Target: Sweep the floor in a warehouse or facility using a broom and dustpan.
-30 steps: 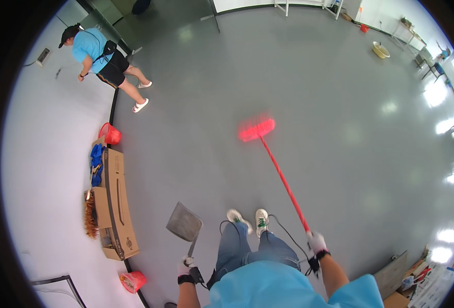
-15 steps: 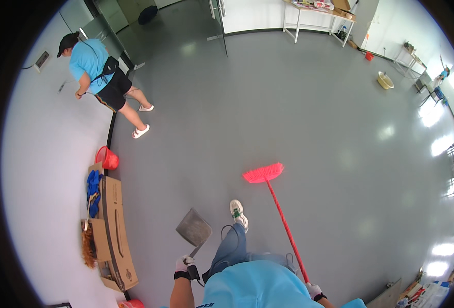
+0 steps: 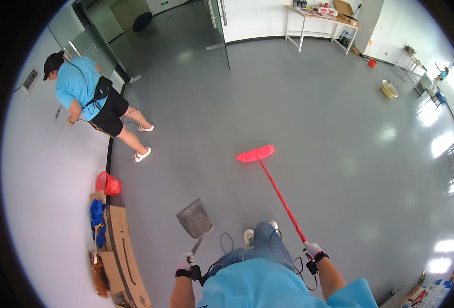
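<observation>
Along the wall at left, a red bucket (image 3: 108,184) stands on the floor with its mouth turned partly to the view; what is inside, I cannot tell. Just beside it is a long brown carton (image 3: 126,254), and a blue cloth (image 3: 98,220) is bunched between this carton and the wall, with a brown bristly bundle (image 3: 99,277) nearer to the person. Far off at right, a yellow basin (image 3: 389,89) sits on the floor, and something narrow, too small to name, rises inside it. On the far surface (image 3: 301,12), a box (image 3: 344,10) has its flap raised; its contents are not clear.

The left hand (image 3: 187,261), in a pale glove, has its fingers closed around the short handle of a grey dustpan (image 3: 195,217), whose pan is above or on the floor, I cannot tell which. The right hand (image 3: 315,250), also gloved, has its fingers wrapped on the upper end of the handle of a red broom (image 3: 282,200); the bristled head points away from the person, ahead of the shoes.

Compared with half a second ago, the broom head is farther forward, and the right hand shows higher in view. The dustpan has shifted only slightly. A second red bucket, at the lower left edge before, has gone out of view.
</observation>
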{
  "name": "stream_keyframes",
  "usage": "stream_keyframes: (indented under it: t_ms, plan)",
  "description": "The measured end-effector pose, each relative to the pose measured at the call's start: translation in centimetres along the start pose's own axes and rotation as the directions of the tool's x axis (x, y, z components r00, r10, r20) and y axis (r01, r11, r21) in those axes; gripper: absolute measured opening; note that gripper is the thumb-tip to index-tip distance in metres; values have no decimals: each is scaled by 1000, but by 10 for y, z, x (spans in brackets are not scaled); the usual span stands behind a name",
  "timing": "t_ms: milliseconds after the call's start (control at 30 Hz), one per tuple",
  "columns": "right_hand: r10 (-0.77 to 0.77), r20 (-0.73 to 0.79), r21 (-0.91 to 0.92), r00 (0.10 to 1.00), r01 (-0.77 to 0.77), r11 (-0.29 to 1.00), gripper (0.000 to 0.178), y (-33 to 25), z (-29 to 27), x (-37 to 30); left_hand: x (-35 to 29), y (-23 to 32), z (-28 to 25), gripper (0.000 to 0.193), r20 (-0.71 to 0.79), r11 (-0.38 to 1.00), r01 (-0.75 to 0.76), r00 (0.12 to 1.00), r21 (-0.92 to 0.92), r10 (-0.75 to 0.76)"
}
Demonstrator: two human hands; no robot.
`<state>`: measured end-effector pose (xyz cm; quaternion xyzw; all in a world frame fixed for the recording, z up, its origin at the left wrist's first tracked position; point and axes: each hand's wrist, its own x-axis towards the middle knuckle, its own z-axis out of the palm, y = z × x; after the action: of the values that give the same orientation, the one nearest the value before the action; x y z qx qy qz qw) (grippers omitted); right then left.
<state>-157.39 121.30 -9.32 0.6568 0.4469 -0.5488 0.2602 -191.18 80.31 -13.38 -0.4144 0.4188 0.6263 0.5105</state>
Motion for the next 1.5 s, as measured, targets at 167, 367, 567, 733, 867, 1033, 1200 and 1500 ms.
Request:
stream_keyframes:
  t_ms: [167,367,567,733,867,1033,1200,1500]
  plan:
    - [-1,9,16,1000,1,1000,36,-99,5,28,12,52,54,19,-48,997,-72,996,-25,71]
    - [-44,21,-18,999,45,999,37,-243,-20,96,37,109,116,16,11,988,-146,989,-58,147]
    - [-260,-32,-209,965,248,946,38,-428,-40,160,70,185,178,19,-25,957,-30,999,-290,23]
    - [-294,-105,-230,950,265,936,40,-561,-59,126,79,258,266,19,-18,950,-49,999,-309,46]
    - [-406,-155,-174,901,379,909,37,-529,-75,136,94,302,311,22,41,918,29,999,-395,-14]
    - [-54,-181,-276,982,2,961,44,-421,-61,105,140,354,327,23,404,879,196,915,-434,-4]
    - [-86,-75,-362,993,53,931,45,-424,-31,95,170,416,383,21,555,870,294,831,-395,-29]
    - [32,-2,-199,999,-31,980,45,-698,-47,142,219,559,452,27,367,921,262,919,-288,-147]
